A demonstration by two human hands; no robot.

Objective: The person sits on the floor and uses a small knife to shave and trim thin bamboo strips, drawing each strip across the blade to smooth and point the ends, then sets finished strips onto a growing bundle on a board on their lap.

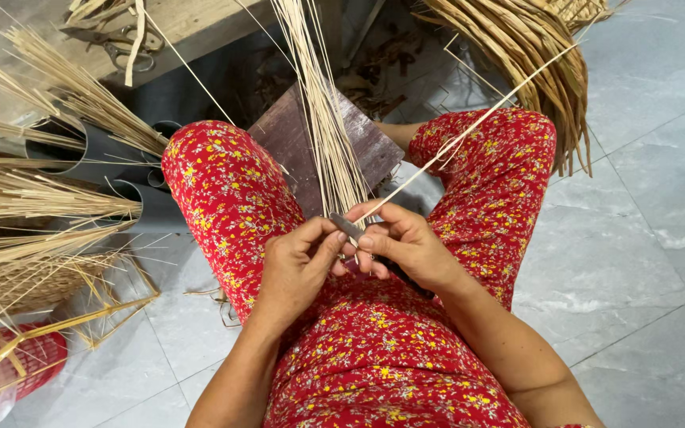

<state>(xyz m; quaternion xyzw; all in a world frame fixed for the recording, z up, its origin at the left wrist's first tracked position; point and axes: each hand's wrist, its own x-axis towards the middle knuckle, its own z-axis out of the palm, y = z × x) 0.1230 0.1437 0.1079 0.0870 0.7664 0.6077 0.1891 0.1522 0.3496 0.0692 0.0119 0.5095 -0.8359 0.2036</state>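
Observation:
I sit with both hands together over my lap, in red flowered clothes. My right hand [410, 246] grips a small knife with a grey blade [348, 227] and pinches a long thin pale strip [469, 131] that runs up to the right. My left hand [299, 265] presses its thumb against the blade and the strip's near end. A bundle of thin pale strips [323, 103] stands upright between my knees, resting on a dark wooden board [287, 135].
Bunches of pale straw-like strips [33, 198] lie at the left, some in grey tubes [81, 150]. A heap of curved brown strips [533, 55] sits at the upper right. Scissors [116, 43] lie on a wooden bench. A red basket [37, 361] stands lower left. Grey floor tiles [644, 238] extend rightward.

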